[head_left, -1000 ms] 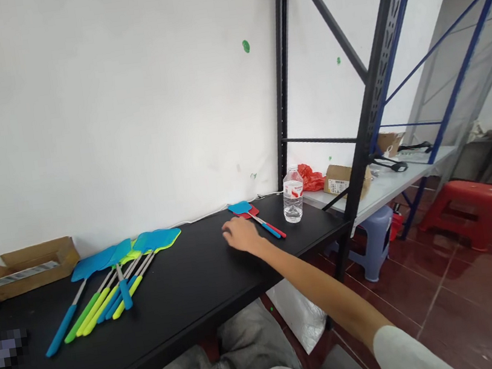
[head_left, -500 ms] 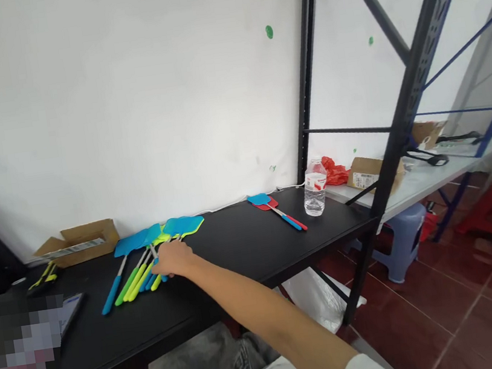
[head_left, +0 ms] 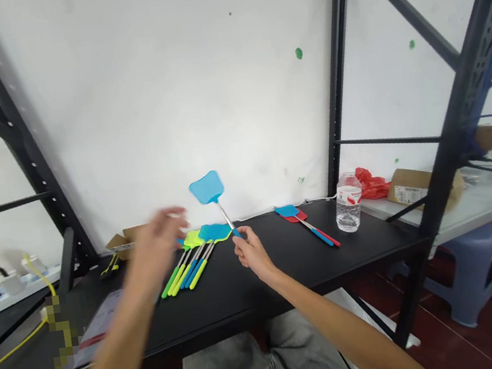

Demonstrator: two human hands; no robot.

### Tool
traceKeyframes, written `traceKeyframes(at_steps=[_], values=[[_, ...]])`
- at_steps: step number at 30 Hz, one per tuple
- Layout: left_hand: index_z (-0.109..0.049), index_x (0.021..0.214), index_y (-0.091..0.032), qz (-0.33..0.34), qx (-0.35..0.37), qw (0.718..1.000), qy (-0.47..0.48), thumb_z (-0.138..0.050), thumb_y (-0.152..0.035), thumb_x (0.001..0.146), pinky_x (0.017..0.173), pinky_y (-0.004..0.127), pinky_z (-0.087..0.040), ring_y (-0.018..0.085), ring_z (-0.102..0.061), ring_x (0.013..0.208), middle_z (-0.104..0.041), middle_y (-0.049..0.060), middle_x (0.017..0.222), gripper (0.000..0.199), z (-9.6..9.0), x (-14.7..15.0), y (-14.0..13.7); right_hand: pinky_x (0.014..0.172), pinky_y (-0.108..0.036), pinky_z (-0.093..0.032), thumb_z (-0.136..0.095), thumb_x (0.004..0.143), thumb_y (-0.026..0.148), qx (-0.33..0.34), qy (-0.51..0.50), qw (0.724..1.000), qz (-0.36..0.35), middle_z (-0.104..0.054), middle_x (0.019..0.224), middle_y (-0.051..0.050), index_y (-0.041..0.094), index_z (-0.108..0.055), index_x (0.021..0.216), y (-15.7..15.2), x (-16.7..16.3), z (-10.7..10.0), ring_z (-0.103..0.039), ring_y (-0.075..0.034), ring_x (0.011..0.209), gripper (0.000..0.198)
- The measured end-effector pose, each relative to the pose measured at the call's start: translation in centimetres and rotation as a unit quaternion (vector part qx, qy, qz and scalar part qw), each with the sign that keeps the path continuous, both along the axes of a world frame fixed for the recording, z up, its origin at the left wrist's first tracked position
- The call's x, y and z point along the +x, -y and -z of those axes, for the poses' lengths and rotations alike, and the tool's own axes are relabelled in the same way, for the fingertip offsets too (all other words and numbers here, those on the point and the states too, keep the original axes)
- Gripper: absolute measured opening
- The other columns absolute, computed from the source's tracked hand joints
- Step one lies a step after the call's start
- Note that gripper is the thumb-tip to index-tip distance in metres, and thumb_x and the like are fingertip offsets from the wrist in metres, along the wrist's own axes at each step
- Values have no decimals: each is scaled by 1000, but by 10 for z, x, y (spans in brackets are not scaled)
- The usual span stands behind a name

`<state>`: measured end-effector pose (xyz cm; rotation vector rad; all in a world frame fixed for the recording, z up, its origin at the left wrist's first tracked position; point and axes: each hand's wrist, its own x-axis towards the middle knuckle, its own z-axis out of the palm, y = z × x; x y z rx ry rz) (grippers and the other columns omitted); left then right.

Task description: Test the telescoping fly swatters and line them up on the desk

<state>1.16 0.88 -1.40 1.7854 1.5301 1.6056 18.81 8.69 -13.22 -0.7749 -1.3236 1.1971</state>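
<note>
A blue fly swatter (head_left: pixel 208 188) is held up by its handle in my right hand (head_left: pixel 252 252), its head raised against the white wall. My left hand (head_left: pixel 163 229) is lifted to the left of that swatter, apart from it and smeared by motion. Below and between the hands, several fly swatters (head_left: pixel 189 272) with green, yellow and blue handles lie fanned on the black table, their blue and yellow heads overlapping at the back. Farther right lie a blue fly swatter (head_left: pixel 319 235) and a red fly swatter (head_left: pixel 334 240), the blue head over the red one.
A water bottle (head_left: pixel 348 202) stands at the right on the black table (head_left: pixel 260 283). Behind my left arm is an open cardboard box (head_left: pixel 119 242), with a tablet-like flat thing (head_left: pixel 104 317) nearer. Black rack posts (head_left: pixel 338 74) rise at both sides. A power strip (head_left: pixel 18 290) lies far left.
My right hand has left the pile and now holds up a blue fly swatter. My left hand has come into view. The camera has turned left.
</note>
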Motion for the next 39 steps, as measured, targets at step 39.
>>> traceKeyframes(at_steps=[39], values=[[-46,81,-21,339,-146,889,272,-43,-53,90,32,17,-26,5,-28,27,-34,-13,41,34,128,86,-5,62,-22,-51,-69,83,31,-121,-290,947,-65,-61,64,1,19,-63,76,-7,13,-38,-61,-12,64,16]])
